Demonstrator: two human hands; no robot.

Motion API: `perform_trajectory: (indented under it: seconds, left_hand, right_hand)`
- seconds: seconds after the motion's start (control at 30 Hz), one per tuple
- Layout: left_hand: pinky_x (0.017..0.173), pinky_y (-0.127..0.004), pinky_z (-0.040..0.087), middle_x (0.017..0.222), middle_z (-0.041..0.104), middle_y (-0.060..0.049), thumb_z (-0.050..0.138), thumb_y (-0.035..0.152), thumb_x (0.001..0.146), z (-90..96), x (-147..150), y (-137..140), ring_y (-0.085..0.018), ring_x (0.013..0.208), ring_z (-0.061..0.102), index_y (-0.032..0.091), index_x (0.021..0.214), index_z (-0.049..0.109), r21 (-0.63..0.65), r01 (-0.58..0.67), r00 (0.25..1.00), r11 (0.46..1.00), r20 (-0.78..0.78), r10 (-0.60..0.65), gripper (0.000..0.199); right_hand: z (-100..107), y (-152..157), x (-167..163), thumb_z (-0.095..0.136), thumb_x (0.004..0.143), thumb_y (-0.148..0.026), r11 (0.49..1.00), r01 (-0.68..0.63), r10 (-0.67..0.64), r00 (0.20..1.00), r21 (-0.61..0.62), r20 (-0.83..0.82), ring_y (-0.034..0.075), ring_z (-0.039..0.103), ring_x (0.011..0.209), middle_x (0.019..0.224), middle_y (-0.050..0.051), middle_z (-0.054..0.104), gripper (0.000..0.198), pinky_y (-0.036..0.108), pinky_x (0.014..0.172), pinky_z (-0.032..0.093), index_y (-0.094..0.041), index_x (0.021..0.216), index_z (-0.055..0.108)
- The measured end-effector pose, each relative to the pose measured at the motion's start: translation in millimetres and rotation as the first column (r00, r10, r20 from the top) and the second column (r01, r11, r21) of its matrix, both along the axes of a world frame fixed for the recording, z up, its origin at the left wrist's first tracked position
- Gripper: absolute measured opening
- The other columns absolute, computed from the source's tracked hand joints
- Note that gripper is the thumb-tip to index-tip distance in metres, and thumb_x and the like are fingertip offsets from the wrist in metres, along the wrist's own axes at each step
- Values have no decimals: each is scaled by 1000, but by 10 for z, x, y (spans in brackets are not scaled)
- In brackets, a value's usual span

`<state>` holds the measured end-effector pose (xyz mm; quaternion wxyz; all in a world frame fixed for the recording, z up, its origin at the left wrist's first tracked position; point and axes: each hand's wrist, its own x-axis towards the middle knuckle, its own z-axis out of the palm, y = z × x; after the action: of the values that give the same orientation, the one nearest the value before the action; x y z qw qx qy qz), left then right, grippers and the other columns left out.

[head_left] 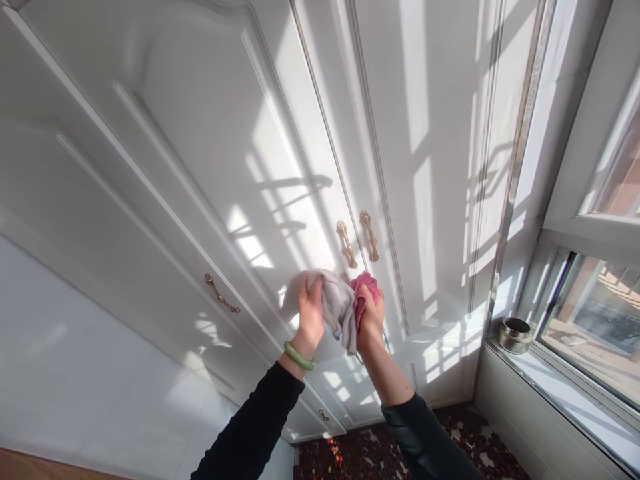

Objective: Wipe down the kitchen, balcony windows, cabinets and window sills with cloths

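My left hand [311, 308] is closed on a whitish cloth [339, 303] that hangs bunched between my two hands. A pink cloth [361, 293] is bunched in my right hand [371, 320], whose fingers are wrapped round it. The two cloths touch each other; whether my right hand also grips the whitish one cannot be seen. Both hands are in front of the white cabinet doors [200, 133], just below two gold handles, the left handle [346, 244] and the right handle [369, 236]. A green bangle [299, 356] circles my left wrist.
Another gold handle [222, 293] is on the door at the left, and a small one [323, 415] sits low down. On the windowsill [560, 393] at the right stands a round metal container [515, 335], beside the window [600, 300]. The floor [360, 457] has a dark red pattern.
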<state>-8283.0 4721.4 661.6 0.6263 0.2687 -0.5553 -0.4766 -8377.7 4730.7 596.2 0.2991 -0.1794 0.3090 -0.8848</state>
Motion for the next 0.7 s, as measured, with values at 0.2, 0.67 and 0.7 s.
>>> perform_trajectory:
  seconds: [0.2,0.67,0.7]
  left_hand:
    - [92,-38,60,110,79,-7,88,43,76,-24,128,70,-26,101,74,25,123,76,109,375,902,920,186,-390,52]
    - [68,-26,52,74,67,2,82,43,74,28,309,-192,-15,70,63,20,80,69,97,47,990,994,127,-59,27]
    - [68,-27,52,74,68,1,83,43,73,-21,265,-180,-15,69,63,20,79,70,109,40,989,993,139,-55,28]
  right_hand:
    - [41,136,-47,84,76,-48,990,107,-73,948,93,-310,25,64,105,114,4,72,48,42,99,53,-27,116,68]
    - [-26,632,-321,75,81,-73,833,-547,550,803,81,-230,23,65,69,74,0,71,54,38,69,55,-24,103,79]
    - [-14,645,-279,73,82,-73,852,-523,515,830,20,-217,26,71,84,90,2,77,59,41,80,58,-26,117,77]
